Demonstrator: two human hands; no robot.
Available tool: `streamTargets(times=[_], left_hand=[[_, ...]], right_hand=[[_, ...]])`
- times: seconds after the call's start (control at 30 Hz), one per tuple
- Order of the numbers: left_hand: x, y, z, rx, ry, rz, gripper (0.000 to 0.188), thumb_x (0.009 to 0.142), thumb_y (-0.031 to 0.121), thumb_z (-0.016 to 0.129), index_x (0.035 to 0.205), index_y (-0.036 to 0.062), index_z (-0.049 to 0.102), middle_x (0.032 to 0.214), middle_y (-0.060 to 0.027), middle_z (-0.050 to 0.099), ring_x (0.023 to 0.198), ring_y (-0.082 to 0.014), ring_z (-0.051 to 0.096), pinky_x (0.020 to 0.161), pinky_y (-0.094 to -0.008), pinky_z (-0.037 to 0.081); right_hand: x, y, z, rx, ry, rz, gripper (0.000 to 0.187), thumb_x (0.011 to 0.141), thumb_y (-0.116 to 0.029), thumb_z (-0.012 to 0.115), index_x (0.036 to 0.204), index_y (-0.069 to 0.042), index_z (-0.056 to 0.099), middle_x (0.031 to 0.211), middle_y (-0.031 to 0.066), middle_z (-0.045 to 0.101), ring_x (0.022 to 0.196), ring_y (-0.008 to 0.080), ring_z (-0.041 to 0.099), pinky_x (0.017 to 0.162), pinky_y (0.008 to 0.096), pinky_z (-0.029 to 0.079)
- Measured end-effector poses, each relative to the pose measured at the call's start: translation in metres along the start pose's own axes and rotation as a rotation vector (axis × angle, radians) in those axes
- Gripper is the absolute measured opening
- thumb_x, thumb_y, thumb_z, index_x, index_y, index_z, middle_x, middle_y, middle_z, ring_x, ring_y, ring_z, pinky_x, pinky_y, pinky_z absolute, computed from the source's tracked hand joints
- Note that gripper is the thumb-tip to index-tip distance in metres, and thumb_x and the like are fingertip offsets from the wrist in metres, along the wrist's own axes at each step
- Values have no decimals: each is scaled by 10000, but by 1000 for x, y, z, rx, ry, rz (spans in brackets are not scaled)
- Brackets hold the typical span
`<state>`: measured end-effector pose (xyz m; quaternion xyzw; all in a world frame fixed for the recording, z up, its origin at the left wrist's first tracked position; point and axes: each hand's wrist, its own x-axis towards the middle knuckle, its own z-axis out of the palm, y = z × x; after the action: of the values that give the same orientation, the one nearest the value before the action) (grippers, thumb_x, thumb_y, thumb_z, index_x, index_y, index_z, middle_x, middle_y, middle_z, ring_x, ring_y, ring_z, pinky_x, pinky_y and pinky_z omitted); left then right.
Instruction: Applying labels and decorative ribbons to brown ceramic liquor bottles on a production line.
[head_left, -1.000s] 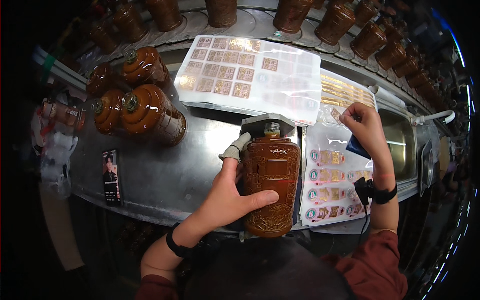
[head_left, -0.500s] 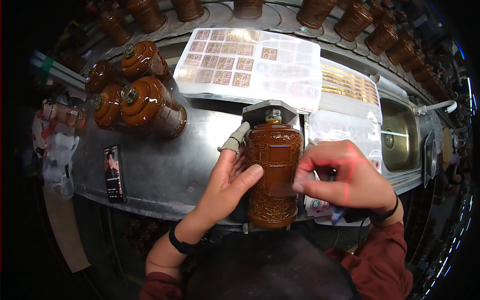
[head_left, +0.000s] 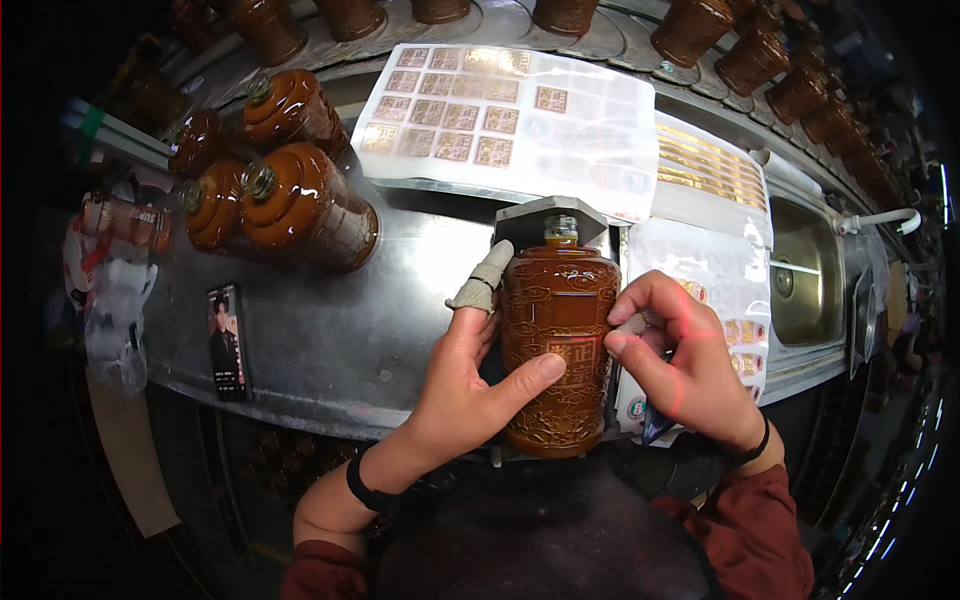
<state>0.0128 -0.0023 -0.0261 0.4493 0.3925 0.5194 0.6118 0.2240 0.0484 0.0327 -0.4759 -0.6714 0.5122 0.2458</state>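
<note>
A glossy brown embossed bottle (head_left: 560, 290) with a clear glass neck lies in front of me, its neck pointing away. A small square gold label (head_left: 573, 352) shows on its front. My left hand (head_left: 475, 375) grips the bottle's left side, thumb on the front beside the label; one finger wears a beige finger cot (head_left: 482, 280). At the bottle's right edge is my right hand (head_left: 685, 355), its fingers curled, thumb and index near the glass. A slim tool with a blue end (head_left: 655, 428) pokes out below that hand, mostly hidden by it.
A grey angular block (head_left: 515, 212) stands behind the bottle's neck. Beyond lies a sheet of square gold labels (head_left: 450, 115); more label sheets (head_left: 710, 245) are at right, beside a sink (head_left: 800, 290). Several brown bottles (head_left: 310, 205) and a phone (head_left: 228, 340) occupy the left.
My right hand has drawn from over the bottle's front to its right edge. The square label now shows on the bottle. My left thumb has moved slightly down and right.
</note>
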Motion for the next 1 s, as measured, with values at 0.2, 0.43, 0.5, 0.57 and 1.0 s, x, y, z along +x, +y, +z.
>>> streamTargets(times=[0.2,0.43,0.5,0.57,1.0], left_hand=[[1,1,-2,-127,-1,-48,941,911,105,724,1583,-39,82,1588,-216,273,1480,-281,291,1210,-410,237],[2,-1,-2,-122,9,-68,940,910,101,724,1582,-39,83,1587,-224,267,1477,-285,302,1214,-413,235],[2,-2,-3,-111,5,-52,934,912,103,721,1581,-39,84,1585,-224,269,1474,-284,307,1212,-414,241],[2,-2,-2,-123,8,-56,932,914,103,719,1581,-40,84,1585,-224,269,1474,-284,307,1211,-413,243],[2,-1,-1,-127,13,-55,928,919,100,711,1584,-31,77,1584,-220,271,1471,-281,310,1210,-412,244]], right_hand=[[-18,15,21,199,123,134,357,868,-119,777,1086,-48,503,841,-34,491,569,-36,366,485,175,296],[-19,18,27,151,175,83,498,808,-164,843,1119,-50,472,890,-11,524,592,-22,405,504,171,335],[-18,19,27,137,164,90,501,807,-170,844,1119,-47,472,899,-6,530,596,-19,413,510,171,344],[-18,20,29,194,187,85,502,810,-180,844,1119,-43,473,907,-2,533,594,-14,417,512,171,354],[-16,22,28,233,164,112,495,809,-195,846,1105,-45,478,909,-1,540,613,-9,426,528,174,365]])
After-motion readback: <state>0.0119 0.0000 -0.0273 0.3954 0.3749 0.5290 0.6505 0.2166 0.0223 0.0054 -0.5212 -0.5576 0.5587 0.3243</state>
